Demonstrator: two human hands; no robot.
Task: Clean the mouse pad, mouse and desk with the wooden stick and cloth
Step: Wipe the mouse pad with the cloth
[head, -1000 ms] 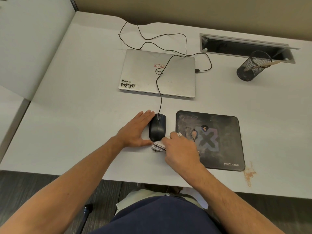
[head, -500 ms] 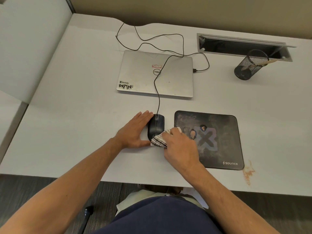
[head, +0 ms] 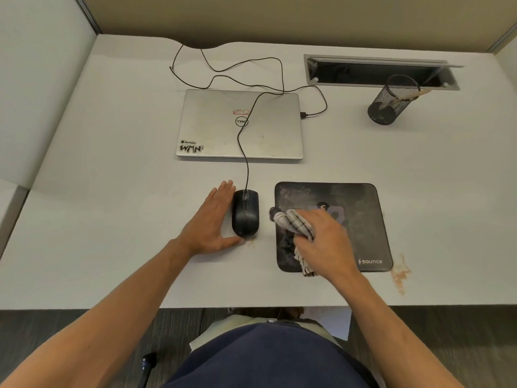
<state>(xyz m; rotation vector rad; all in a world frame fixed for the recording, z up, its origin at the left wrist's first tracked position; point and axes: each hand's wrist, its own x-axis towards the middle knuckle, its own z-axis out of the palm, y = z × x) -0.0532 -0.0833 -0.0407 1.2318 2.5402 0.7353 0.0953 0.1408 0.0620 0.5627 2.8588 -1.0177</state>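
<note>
Your left hand (head: 211, 224) lies flat on the desk (head: 112, 219), fingers straight against the left side of the black wired mouse (head: 245, 213), thumb at its near end. Your right hand (head: 321, 236) clutches the bunched checked cloth (head: 292, 222) over the left part of the mouse pad (head: 361, 219), right of the mouse. Beyond the mouse lies a closed Dell laptop (head: 240, 124); far right of it, a mesh pen cup (head: 387, 103). Half a second ago the cloth was on the mouse.

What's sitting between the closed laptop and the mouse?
In the head view, only the mouse's black cable crosses that stretch of bare desk, running from the mouse up over the laptop lid.
</note>
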